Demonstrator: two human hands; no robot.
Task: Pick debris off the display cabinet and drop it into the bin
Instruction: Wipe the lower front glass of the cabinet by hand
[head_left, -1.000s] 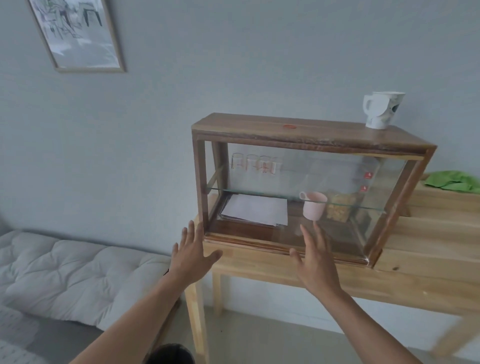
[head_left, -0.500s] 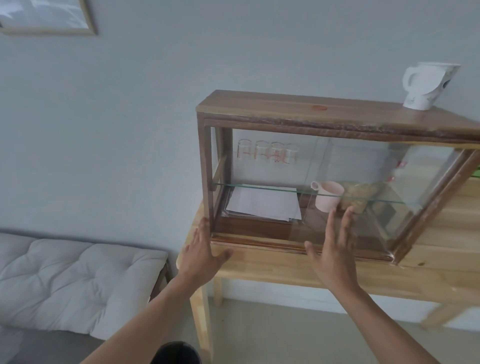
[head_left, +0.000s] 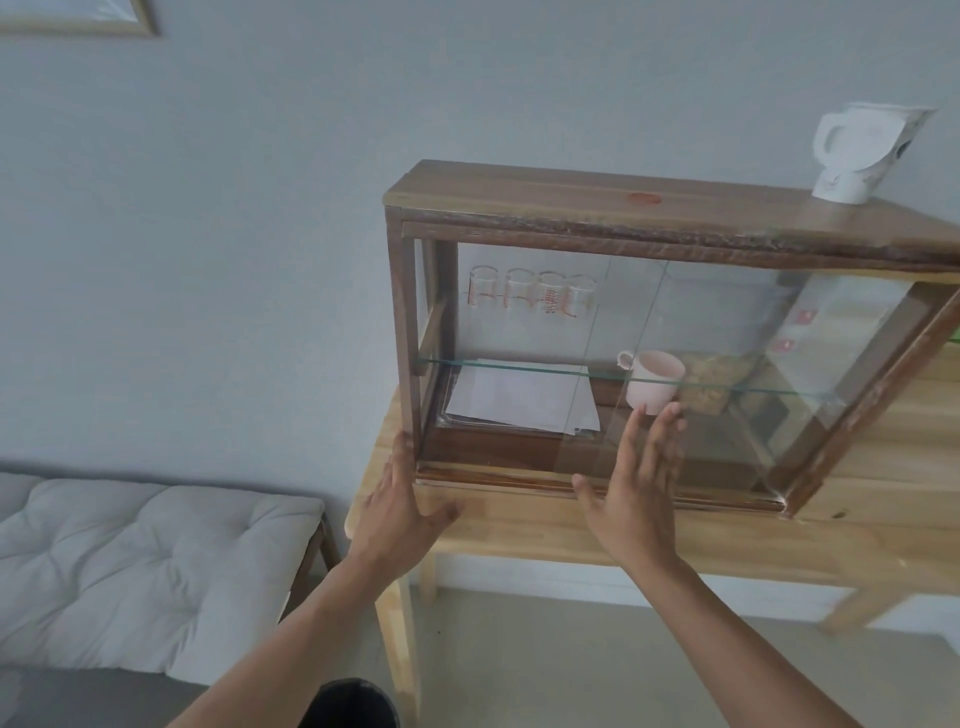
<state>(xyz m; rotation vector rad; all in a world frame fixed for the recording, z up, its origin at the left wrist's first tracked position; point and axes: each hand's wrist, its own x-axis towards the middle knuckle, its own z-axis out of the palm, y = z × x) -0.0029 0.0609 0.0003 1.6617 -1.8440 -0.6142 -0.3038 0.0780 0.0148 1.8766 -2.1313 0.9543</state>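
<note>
Both hands are empty, fingers spread: left hand (head_left: 397, 512) at the display cabinet (head_left: 571, 200) corner, right hand (head_left: 636, 488) on its glass, nearer the red scrap (head_left: 644, 198) lying above on top.

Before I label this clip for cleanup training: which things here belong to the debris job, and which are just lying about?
Job:
display cabinet
small red scrap on its top
left hand, open
right hand, open
dark round thing at bottom edge, maybe the bin

Lying about:
white jug
pink cup
papers
four glasses
cushioned bench
</note>
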